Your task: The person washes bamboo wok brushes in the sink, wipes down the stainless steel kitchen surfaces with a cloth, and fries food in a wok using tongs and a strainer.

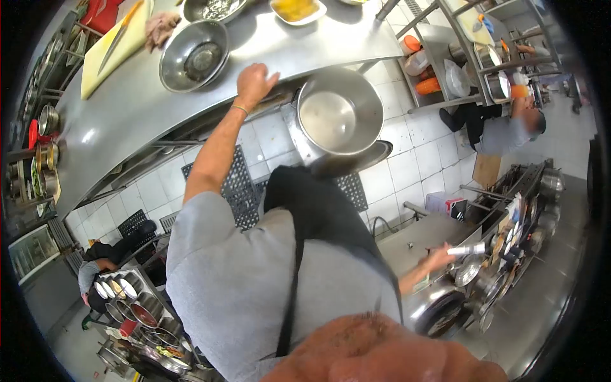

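Note:
My left hand (254,84) is curled at the edge of the steel counter (318,48), its thumb sticking out sideways. Nothing shows in it. Beside it on the counter sits a steel bowl (216,60) with a dark round patch at its bottom. A large deep steel pot (340,118) stands before my body, a pale bottom showing inside. Out to the right, my right hand (436,258) is closed around a white cylindrical container (466,249), above a crowded work surface with a steel sieve-like bowl (468,270).
A cutting board (114,54) with a knife (119,38) lies at the upper left, near raw meat (160,30). A yellow-filled dish (298,9) stands farther back. Shelving (439,99) is at the upper right. Another person (503,130) is beyond it; another person (95,270) is at left.

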Tool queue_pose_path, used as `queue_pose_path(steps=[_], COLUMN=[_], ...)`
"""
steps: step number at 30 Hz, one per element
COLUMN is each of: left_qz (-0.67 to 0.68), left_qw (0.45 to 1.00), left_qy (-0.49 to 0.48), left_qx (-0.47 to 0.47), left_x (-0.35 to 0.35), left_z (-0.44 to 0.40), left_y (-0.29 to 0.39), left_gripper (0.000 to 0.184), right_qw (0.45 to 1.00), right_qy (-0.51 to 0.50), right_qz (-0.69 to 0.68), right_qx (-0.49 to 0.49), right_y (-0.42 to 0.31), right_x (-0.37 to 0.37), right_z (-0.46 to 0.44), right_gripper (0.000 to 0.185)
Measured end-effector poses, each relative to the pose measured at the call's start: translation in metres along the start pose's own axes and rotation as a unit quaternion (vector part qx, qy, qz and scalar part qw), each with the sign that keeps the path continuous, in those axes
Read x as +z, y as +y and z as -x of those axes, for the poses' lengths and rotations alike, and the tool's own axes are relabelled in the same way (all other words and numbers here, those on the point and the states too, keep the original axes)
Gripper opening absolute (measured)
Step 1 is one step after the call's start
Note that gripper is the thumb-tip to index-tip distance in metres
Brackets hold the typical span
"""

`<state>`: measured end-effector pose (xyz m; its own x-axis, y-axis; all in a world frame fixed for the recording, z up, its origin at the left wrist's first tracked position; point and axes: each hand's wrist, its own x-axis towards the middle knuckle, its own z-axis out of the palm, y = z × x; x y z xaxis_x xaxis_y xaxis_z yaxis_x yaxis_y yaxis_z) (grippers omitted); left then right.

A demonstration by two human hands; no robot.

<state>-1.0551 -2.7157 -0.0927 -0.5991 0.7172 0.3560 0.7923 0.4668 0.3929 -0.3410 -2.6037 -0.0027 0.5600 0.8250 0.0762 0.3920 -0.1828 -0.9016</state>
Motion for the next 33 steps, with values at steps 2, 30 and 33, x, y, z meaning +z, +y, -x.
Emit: queue_pose_path(steps=[2, 30, 33], left_qz=[-0.007, -0.039, -0.042], left_qw=[0.999, 0.987, 0.987], left_qy=[-0.026, -0.15, -0.151], left_qx=[0.022, 0.046, 0.035], left_x=[-0.002, 0.013, 0.013], left_z=[-0.005, -0.021, -0.021], left_y=[0.001, -0.002, -0.001], left_gripper=[0.041, 0.043, 0.043], right_qw=[0.992, 0.351, 0.345], right_qy=[-0.124, -0.217, -0.23], right_qz=[-0.01, 0.282, 0.32], right_qx=[-0.02, -0.866, -0.852], right_y=[-0.042, -0.384, -0.38], right_x=[0.078, 0.6, 0.605], right_z=[0.024, 0.292, 0.299], right_gripper=[0.014, 0.012, 0.012])
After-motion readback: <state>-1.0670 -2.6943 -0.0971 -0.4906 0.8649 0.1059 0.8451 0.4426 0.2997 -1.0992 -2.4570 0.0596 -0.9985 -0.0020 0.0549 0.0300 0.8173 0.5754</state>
